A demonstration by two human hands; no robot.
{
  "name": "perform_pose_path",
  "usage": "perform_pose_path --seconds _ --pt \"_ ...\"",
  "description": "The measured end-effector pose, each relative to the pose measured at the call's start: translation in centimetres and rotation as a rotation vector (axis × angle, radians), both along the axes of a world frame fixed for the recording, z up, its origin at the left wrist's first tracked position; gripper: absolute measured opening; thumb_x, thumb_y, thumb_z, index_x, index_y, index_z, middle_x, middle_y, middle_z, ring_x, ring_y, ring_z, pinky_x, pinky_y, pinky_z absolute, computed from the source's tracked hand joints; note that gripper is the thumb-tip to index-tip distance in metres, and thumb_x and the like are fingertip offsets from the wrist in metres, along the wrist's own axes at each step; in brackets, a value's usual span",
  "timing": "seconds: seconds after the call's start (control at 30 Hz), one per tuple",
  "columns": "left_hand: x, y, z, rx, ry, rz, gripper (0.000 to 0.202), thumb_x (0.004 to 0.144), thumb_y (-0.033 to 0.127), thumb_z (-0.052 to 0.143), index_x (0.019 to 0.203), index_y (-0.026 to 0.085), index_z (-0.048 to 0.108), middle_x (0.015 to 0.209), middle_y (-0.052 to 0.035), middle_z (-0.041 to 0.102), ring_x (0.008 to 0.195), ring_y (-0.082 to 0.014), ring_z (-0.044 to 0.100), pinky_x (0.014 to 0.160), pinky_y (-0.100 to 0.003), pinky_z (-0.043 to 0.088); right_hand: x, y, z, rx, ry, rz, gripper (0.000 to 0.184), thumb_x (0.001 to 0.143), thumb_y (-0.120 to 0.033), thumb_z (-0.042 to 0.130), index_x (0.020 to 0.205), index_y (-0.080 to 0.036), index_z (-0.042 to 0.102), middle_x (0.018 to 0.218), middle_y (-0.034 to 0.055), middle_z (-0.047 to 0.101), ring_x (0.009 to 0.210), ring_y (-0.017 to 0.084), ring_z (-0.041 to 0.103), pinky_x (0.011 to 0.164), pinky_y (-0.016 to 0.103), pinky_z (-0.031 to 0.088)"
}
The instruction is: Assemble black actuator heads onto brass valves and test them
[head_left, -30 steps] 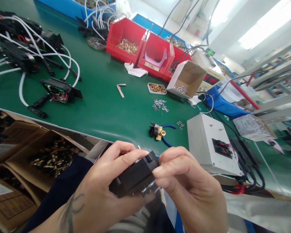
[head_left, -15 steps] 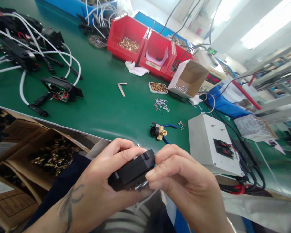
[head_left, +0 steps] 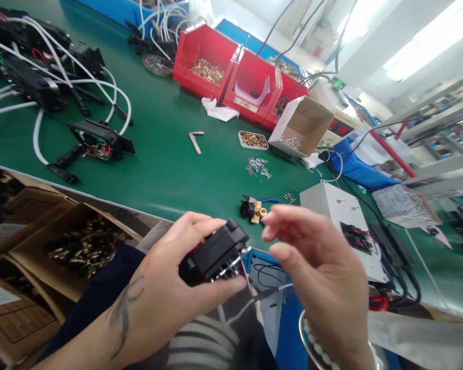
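Note:
My left hand [head_left: 177, 277] is wrapped round a black plastic housing [head_left: 221, 246] with metal parts along its lower side. A white cable hangs below it. To the right of the housing my right hand [head_left: 312, 262] is raised, thumb and fingers apart, with nothing visible between them. Just beyond that hand, a brass valve fitting [head_left: 257, 211] with a black end and a blue tube lies on the green bench [head_left: 158, 169]. Several small screws [head_left: 289, 198] and a small pile of metal clips [head_left: 258, 167] lie farther back.
Red bins [head_left: 204, 61] stand at the back, beside a cardboard box [head_left: 303, 126] and a small tray of brass parts [head_left: 253, 139]. A grey metal box [head_left: 335, 226] is at right. Wired black units [head_left: 100, 139] lie at left, above cartons [head_left: 81, 246] of brass pieces.
My right hand has let go of the black housing and moved right, its fingers opening. The housing stays in my left hand, tilted slightly differently.

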State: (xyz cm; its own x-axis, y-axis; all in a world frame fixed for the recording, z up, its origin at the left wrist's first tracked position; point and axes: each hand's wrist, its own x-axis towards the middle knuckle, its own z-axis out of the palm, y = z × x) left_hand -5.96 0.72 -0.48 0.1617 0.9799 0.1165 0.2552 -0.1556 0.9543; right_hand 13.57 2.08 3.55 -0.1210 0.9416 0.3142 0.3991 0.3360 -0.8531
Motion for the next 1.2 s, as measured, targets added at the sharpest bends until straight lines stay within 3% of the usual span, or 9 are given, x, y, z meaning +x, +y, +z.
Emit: perform_pose_path --seconds 0.13,0.33,0.4,0.53,0.63,0.73,0.93,1.1,1.2 --pt "0.0 1.5 -2.9 -0.039 -0.045 0.134 0.041 0.082 0.04 0.077 0.12 0.034 0.062 0.114 0.0024 0.064 0.104 -0.0197 0.064 0.093 -0.033 0.051 3.9 2.4 -3.2 0.128 -0.343 -0.267 0.046 0.092 -0.039 0.068 0.136 -0.031 0.058 0.12 0.0059 0.067 0.11 0.022 0.065 0.095 0.04 0.057" --pt "1.0 3.2 -6.1 -0.008 -0.168 0.122 0.047 0.083 0.037 0.076 0.125 0.028 0.057 0.124 -0.0032 0.061 0.118 -0.0244 0.061 0.097 -0.039 0.052 9.3 3.2 -8.7 0.034 -0.854 -0.179 0.062 0.097 -0.053 0.052 0.148 -0.018 0.048 0.144 0.0199 0.055 0.133 0.036 0.053 0.107 0.057 0.048" --pt "1.4 3.6 -6.5 0.022 -0.151 0.117 0.048 0.083 0.036 0.075 0.126 0.026 0.057 0.125 -0.0047 0.061 0.119 -0.0255 0.061 0.098 -0.04 0.052 9.9 3.0 -9.4 0.059 -0.894 -0.135 0.06 0.098 -0.051 0.052 0.148 -0.018 0.048 0.137 0.0199 0.059 0.127 0.035 0.056 0.103 0.056 0.051" --pt "2.3 4.2 -6.9 0.06 -0.118 0.101 0.049 0.084 0.031 0.071 0.128 0.022 0.054 0.13 -0.009 0.06 0.122 -0.0279 0.061 0.103 -0.043 0.052 9.3 2.8 -9.8 0.091 -0.915 -0.096 0.047 0.101 -0.043 0.047 0.137 -0.016 0.058 0.092 0.0122 0.069 0.088 0.028 0.066 0.08 0.046 0.058" --pt "2.5 4.5 -6.8 0.108 -0.114 0.067 0.047 0.085 0.027 0.068 0.129 0.021 0.052 0.132 -0.0101 0.06 0.125 -0.0271 0.06 0.11 -0.045 0.047 8.2 3.0 -9.9 0.134 -0.943 -0.1 0.056 0.099 -0.05 0.049 0.142 -0.015 0.053 0.117 0.0193 0.066 0.111 0.033 0.061 0.094 0.053 0.054" --pt "2.4 4.6 -6.6 0.141 -0.093 0.03 0.047 0.087 0.027 0.067 0.13 0.019 0.05 0.135 -0.0114 0.059 0.129 -0.0265 0.058 0.113 -0.046 0.045 7.5 3.7 -9.8 0.13 -1.027 -0.105 0.073 0.095 -0.059 0.051 0.149 -0.01 0.044 0.143 0.0264 0.051 0.134 0.04 0.046 0.107 0.061 0.044" --pt "2.0 4.7 -6.4 0.166 -0.049 -0.02 0.05 0.091 0.035 0.068 0.134 0.019 0.05 0.139 -0.0123 0.059 0.131 -0.0253 0.056 0.114 -0.044 0.044 7.8 4.7 -8.2 -0.061 -0.962 -0.184 0.056 0.098 -0.048 0.044 0.124 -0.003 0.067 0.107 0.0253 0.068 0.1 0.036 0.063 0.088 0.054 0.052" --pt "2.2 4.9 -6.5 0.274 0.0 0.021 0.044 0.088 0.031 0.073 0.126 0.018 0.056 0.13 -0.0113 0.065 0.125 -0.0251 0.06 0.11 -0.043 0.047 8.8 4.0 -3.2 -0.252 -0.734 -0.123 0.062 0.102 -0.056 0.027 0.103 -0.012 0.071 0.075 0.0095 0.068 0.064 0.022 0.064 0.057 0.034 0.053" --pt "2.5 5.1 -6.4 0.302 0.034 0.018 0.041 0.086 0.028 0.073 0.123 0.018 0.058 0.124 -0.0104 0.067 0.119 -0.0248 0.062 0.107 -0.041 0.048 7.5 2.5 -0.2 -0.257 -0.459 -0.146 0.035 0.092 -0.051 0.061 0.11 -0.022 0.067 0.077 0.0006 0.061 0.064 0.016 0.059 0.056 0.028 0.049"
